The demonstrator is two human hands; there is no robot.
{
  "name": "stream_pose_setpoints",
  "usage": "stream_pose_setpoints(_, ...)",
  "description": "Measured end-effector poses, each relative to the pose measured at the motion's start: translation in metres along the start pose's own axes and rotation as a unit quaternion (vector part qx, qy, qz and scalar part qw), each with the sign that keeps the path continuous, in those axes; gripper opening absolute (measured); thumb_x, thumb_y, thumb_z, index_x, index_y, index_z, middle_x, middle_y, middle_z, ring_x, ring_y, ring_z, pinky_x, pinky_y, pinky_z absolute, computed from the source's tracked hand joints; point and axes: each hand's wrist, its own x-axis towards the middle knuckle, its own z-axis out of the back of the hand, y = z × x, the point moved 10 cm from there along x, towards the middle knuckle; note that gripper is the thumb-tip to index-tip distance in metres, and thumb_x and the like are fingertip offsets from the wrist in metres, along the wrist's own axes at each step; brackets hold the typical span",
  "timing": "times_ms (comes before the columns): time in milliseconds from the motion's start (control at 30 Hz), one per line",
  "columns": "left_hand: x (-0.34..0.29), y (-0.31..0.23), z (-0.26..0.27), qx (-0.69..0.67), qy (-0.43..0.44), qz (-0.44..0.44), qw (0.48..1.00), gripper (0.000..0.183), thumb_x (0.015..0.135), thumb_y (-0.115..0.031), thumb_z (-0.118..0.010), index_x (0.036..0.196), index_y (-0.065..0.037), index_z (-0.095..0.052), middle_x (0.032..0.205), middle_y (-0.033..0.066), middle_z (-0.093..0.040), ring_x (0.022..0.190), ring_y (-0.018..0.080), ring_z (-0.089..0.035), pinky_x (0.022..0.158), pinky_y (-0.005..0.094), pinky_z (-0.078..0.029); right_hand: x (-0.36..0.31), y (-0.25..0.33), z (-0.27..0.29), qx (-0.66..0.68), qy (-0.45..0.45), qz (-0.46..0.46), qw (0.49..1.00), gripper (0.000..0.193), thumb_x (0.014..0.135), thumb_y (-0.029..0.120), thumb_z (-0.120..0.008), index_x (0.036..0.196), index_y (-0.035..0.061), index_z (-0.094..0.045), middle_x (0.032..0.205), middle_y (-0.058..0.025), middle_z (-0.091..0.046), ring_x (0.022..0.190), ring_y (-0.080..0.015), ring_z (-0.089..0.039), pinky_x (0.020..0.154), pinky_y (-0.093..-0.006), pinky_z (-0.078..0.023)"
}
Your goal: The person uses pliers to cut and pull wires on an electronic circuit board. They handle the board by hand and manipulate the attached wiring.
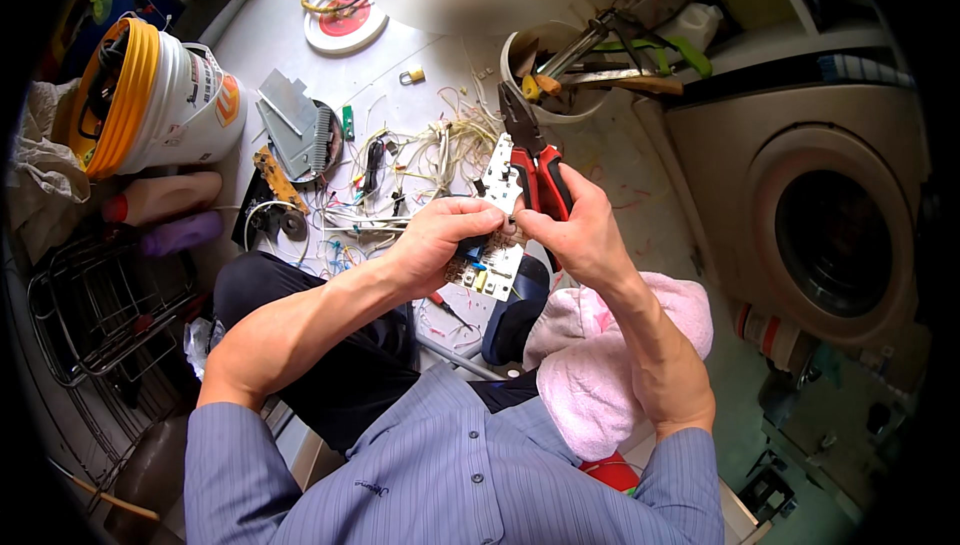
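Two hands [440,245] [578,230], board [506,282] edge, floor [275,40] space beyond

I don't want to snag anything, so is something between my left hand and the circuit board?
Nothing visible: your left hand grips the circuit board directly. The red-handled pliers sit in your right hand, off to the right.

Red pliers [538,147] in right hand [585,233]

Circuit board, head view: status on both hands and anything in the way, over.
Left hand holding white circuit board. Right hand gripping red-handled pliers. Hands partly hide board; tangled wires on floor beyond.
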Motion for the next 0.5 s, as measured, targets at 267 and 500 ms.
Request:
stream_pose_setpoints(267,0.0,-0.001,0.005,0.031,-0.014,-0.005,0.999,0.019,0.099,-0.016,-0.07,0.109,0.0,-0.071,0.099,0.0055,-0.075,0.086,0.0109,-0.071,0.081,0.0275,-0.058,-0.002,0.006,-0.001,-0.05,-0.019,0.04,0.998,0.031,0.085,0.015,-0.073,0.108,-0.003,-0.062,0.083,-0.0123,-0.069,0.074,-0.0188,-0.065,0.071,-0.0353,-0.053)
stream_pose_setpoints(500,0.004,0.001,0.011,0.072,-0.025,-0.011,0.997,0.018,0.1,-0.016,-0.07,0.107,0.0,-0.072,0.097,0.0053,-0.074,0.083,0.0107,-0.07,0.077,0.0275,-0.059,-0.006,0.018,-0.008,-0.105,-0.017,0.121,0.987,0.035,0.084,0.009,-0.071,0.115,-0.001,-0.058,0.086,-0.0205,-0.068,0.076,-0.0367,-0.069,0.073,-0.0409,-0.055)
